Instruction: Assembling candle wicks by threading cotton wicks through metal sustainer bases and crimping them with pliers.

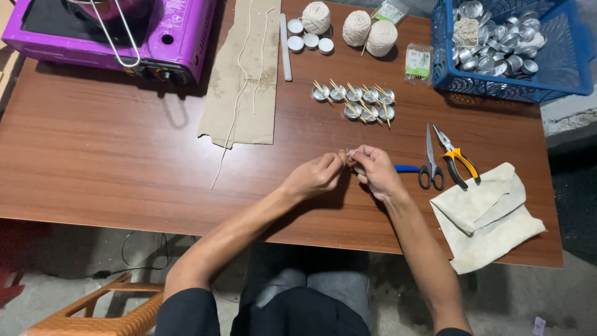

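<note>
My left hand and my right hand meet fingertip to fingertip over the brown table, pinching a small pale piece, seemingly a short wick, between them; it is too small to make out clearly. Just beyond the hands sit several small metal cups with thin wooden sticks laid across them. A long pale string trails over a strip of brown paper to the left.
Scissors and orange-handled pliers lie right of my hands, beside a folded cloth. A blue basket of metal cups stands back right. Twine balls, white candles and a purple stove line the far edge.
</note>
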